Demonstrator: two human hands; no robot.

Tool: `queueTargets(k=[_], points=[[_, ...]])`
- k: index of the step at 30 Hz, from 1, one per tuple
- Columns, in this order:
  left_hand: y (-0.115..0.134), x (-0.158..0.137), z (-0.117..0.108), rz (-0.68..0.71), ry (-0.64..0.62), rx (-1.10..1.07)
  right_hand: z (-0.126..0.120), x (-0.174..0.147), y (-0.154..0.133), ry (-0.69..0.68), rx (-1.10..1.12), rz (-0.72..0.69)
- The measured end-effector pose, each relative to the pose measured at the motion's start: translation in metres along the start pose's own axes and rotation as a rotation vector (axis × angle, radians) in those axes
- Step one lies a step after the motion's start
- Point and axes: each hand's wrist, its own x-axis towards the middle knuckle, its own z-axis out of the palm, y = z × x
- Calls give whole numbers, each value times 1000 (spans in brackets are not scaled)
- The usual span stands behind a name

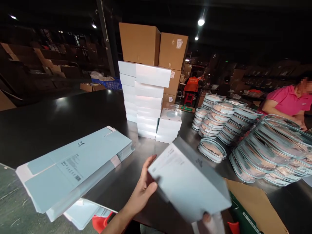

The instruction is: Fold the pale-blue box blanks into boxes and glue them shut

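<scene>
A pale blue-grey cardboard box (187, 180) is tilted in front of me, slightly blurred. My left hand (143, 187) grips its left end, thumb on the near side and fingers behind. At the lower right edge, part of my right hand (206, 217) shows, pressed against the box beside a pale flap (216, 224); its other fingers are hidden. To the left lies a stack of flat, unfolded light-blue cartons (90, 152) with printed text and a barcode. Behind the held box stand piled white-blue boxes (148, 100) and a shorter pile (169, 125) with a printed top.
Clear oval packs (212, 150) with peach-coloured contents are stacked along the right of the black table (102, 110). Brown cartons (138, 44) rise behind the boxes. An open brown carton (255, 201) is at lower right. A person in pink (287, 102) stands at the far right.
</scene>
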Motion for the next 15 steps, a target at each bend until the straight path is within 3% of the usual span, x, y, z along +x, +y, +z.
queueTargets(k=[3,4,5,6,9,11,13,15], points=[[-6,3,-18,46,-114,446,-16,70,-23,149,-75,1],[-12,2,-27,75,-133,625,-17,103,-31,231,-256,-23],[-20,0,-36,99,-150,794,-15,138,-38,249,-489,-70],[-29,-2,-44,107,-166,933,-9,173,-45,230,-565,-121],[-58,-10,-59,88,-223,1155,31,268,-56,107,-686,-275],[-72,-13,-62,90,-257,1179,68,310,-55,5,-745,-340],[-81,-14,-62,88,-286,1193,99,332,-49,-91,-775,-362],[-84,-15,-61,73,-315,1214,113,339,-38,-164,-769,-363]])
